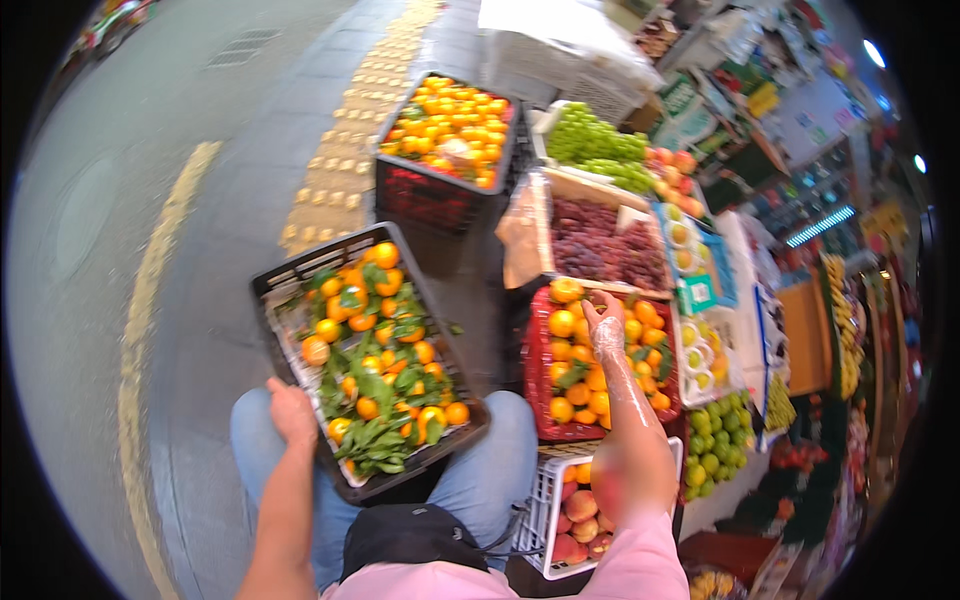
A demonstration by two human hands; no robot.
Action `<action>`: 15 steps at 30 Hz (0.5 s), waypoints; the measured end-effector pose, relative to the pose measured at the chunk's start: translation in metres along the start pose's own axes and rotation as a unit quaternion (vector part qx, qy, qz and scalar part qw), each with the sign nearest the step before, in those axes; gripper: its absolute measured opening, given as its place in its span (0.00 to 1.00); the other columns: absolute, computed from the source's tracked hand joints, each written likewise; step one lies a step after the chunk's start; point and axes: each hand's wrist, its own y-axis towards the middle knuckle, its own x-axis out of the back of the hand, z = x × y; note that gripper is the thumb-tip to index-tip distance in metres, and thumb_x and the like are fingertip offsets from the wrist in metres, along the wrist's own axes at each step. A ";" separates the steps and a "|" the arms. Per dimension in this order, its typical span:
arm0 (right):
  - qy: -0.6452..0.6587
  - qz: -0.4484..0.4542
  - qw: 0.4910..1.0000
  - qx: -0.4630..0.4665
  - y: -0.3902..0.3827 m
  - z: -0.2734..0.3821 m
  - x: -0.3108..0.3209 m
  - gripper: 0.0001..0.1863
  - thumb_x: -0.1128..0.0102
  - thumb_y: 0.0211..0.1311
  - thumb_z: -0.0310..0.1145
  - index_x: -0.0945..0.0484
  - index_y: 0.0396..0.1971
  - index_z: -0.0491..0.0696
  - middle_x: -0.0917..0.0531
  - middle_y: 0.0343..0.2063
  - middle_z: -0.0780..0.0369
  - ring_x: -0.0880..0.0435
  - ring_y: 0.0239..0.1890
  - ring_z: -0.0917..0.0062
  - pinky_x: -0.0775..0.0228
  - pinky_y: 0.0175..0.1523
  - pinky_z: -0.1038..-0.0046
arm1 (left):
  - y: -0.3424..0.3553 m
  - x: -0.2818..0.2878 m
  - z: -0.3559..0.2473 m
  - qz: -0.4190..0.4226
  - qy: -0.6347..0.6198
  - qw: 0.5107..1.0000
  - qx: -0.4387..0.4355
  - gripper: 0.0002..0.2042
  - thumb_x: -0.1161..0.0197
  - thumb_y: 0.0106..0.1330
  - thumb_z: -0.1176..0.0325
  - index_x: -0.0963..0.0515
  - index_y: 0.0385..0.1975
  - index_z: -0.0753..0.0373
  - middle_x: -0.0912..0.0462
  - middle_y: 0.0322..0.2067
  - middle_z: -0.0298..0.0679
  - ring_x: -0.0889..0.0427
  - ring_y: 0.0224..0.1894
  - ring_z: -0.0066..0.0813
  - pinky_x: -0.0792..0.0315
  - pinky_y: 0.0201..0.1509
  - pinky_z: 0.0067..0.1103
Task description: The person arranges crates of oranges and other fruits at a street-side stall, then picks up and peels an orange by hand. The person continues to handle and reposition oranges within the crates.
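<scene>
A black crate [283,262] rests tilted across my lap, holding mandarins [366,408] with green leaves still on them. Against its left wall, my left hand [292,412] is closed around the edge, its fingers partly hidden. My right hand [604,318] reaches over the red crate [537,385], which is filled with loose mandarins [597,378]. Its fingers are bent together at the far side of that crate, just above the fruit. Whatever lies between them is too small and blurred to make out. Something clear and shiny covers the right forearm.
Beyond my lap stands another black crate [425,200] heaped with mandarins. Boxes of red grapes [600,240] and green grapes [600,140] sit behind the red crate. A white crate of peaches [582,510] is under my right arm, with green limes [715,445] farther right.
</scene>
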 end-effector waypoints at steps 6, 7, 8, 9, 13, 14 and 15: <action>0.154 0.240 0.952 0.111 -0.080 0.166 -0.173 0.16 0.33 0.61 0.35 0.18 0.46 0.43 0.15 0.39 0.57 0.15 0.42 0.66 0.23 0.50 0.67 | -0.005 0.007 -0.005 -0.032 0.018 0.999 -0.018 0.12 0.47 0.67 0.68 0.36 0.44 0.68 0.18 0.27 0.60 0.17 0.30 0.63 0.23 0.35 0.49; 0.128 0.261 0.942 0.168 -0.094 0.187 -0.198 0.15 0.34 0.62 0.36 0.18 0.45 0.44 0.15 0.39 0.56 0.16 0.44 0.63 0.24 0.52 0.65 | -0.006 0.008 -0.005 -0.031 0.008 0.999 -0.022 0.13 0.47 0.67 0.68 0.36 0.45 0.68 0.18 0.28 0.61 0.17 0.30 0.63 0.23 0.35 0.49; 0.092 0.286 0.930 0.212 -0.105 0.206 -0.223 0.15 0.35 0.63 0.38 0.18 0.45 0.44 0.16 0.39 0.56 0.17 0.46 0.61 0.25 0.54 0.63 | -0.006 0.008 -0.006 -0.036 0.001 0.999 -0.030 0.13 0.47 0.67 0.67 0.36 0.45 0.68 0.18 0.29 0.61 0.17 0.30 0.63 0.23 0.36 0.49; 0.037 0.310 0.926 0.213 -0.117 0.222 -0.244 0.16 0.36 0.63 0.39 0.18 0.45 0.44 0.17 0.40 0.56 0.18 0.47 0.59 0.27 0.56 0.61 | -0.006 0.009 -0.007 -0.035 0.012 0.999 -0.021 0.13 0.47 0.67 0.67 0.36 0.45 0.68 0.18 0.29 0.60 0.17 0.31 0.63 0.23 0.36 0.49; -0.057 0.274 0.949 0.147 -0.152 0.254 -0.303 0.32 0.31 0.59 0.37 0.32 0.62 0.48 0.30 0.57 0.53 0.28 0.58 0.56 0.30 0.61 0.58 | -0.006 0.011 -0.009 -0.021 0.023 0.999 -0.010 0.13 0.46 0.67 0.67 0.34 0.46 0.68 0.17 0.29 0.59 0.17 0.30 0.61 0.23 0.35 0.47; -0.064 0.273 0.948 0.149 -0.152 0.256 -0.310 0.35 0.29 0.57 0.37 0.34 0.64 0.48 0.33 0.59 0.53 0.30 0.61 0.56 0.31 0.62 0.58 | -0.006 0.011 -0.010 -0.012 0.013 1.000 0.000 0.13 0.46 0.67 0.67 0.34 0.46 0.68 0.17 0.30 0.59 0.17 0.30 0.61 0.23 0.35 0.48; -0.082 0.277 0.944 0.157 -0.148 0.256 -0.316 0.35 0.28 0.55 0.36 0.32 0.63 0.49 0.34 0.59 0.54 0.32 0.62 0.55 0.31 0.62 0.57 | -0.007 0.012 -0.011 -0.008 0.005 1.000 0.011 0.13 0.46 0.68 0.67 0.34 0.45 0.68 0.17 0.30 0.59 0.17 0.31 0.61 0.23 0.36 0.48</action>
